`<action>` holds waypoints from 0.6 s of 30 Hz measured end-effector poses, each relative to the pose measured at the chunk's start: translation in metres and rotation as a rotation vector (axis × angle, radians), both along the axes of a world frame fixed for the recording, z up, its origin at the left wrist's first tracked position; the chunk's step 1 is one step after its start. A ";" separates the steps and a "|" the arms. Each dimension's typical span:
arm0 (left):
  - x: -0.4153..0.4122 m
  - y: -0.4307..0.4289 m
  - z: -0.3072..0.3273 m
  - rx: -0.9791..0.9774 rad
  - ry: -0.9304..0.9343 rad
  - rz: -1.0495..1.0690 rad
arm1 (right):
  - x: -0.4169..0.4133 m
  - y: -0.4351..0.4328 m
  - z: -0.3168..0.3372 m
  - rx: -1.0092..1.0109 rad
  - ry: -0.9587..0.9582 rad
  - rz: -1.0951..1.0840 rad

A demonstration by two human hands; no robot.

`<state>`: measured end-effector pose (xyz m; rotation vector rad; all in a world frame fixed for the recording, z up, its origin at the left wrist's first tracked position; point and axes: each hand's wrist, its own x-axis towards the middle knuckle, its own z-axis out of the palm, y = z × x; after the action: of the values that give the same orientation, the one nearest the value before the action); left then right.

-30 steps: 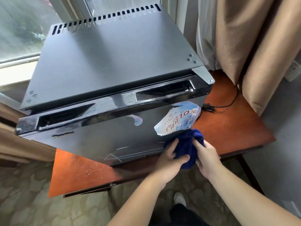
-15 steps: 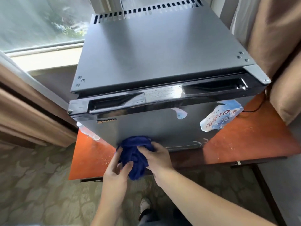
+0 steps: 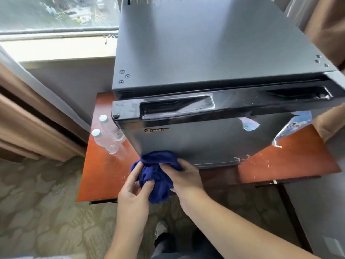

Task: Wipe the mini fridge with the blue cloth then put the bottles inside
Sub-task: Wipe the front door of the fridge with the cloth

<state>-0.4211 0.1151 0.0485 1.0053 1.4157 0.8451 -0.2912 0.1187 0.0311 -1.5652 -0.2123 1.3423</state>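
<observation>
A patterned green carpet (image 3: 37,202) covers the floor below a wide window (image 3: 56,14), with tan curtains (image 3: 28,118) at the left. A scuffed red-brown table (image 3: 289,161) carries the grey mini fridge (image 3: 214,53), its door closed. Two clear bottles (image 3: 104,142) with white caps stand just left of it. The bunched blue cloth (image 3: 158,182) presses the door's near-left corner; the left hand (image 3: 132,197) pinches it and the right hand (image 3: 184,178) curls over it. A half-peeled blue-and-white sticker (image 3: 293,128) shows red print. The orange logo (image 3: 156,130) is blurred, starting "Well".
</observation>
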 end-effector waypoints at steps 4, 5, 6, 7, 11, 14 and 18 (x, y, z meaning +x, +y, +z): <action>-0.014 0.014 -0.025 -0.028 -0.045 0.025 | -0.014 0.009 -0.009 0.011 -0.061 -0.025; -0.015 0.016 -0.036 -0.057 -0.030 0.008 | -0.017 0.010 -0.015 -0.011 -0.073 -0.037; -0.015 0.018 -0.046 -0.087 -0.009 -0.022 | -0.019 0.011 -0.025 -0.048 -0.087 -0.045; -0.015 0.020 -0.057 -0.113 0.016 -0.066 | -0.021 0.012 -0.034 -0.092 -0.098 -0.057; 0.002 0.033 -0.095 -0.175 0.136 -0.273 | -0.020 0.014 -0.069 -0.272 -0.077 -0.152; 0.008 0.030 -0.106 -0.191 0.106 -0.297 | -0.011 0.006 -0.075 -0.291 -0.085 -0.119; 0.000 0.020 -0.091 -0.122 -0.024 -0.154 | 0.000 -0.018 -0.053 -0.089 0.017 0.023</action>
<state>-0.4216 0.1348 -0.0424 0.9939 1.3345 0.6482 -0.2907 0.1010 -0.0216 -1.6288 -0.1621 1.3990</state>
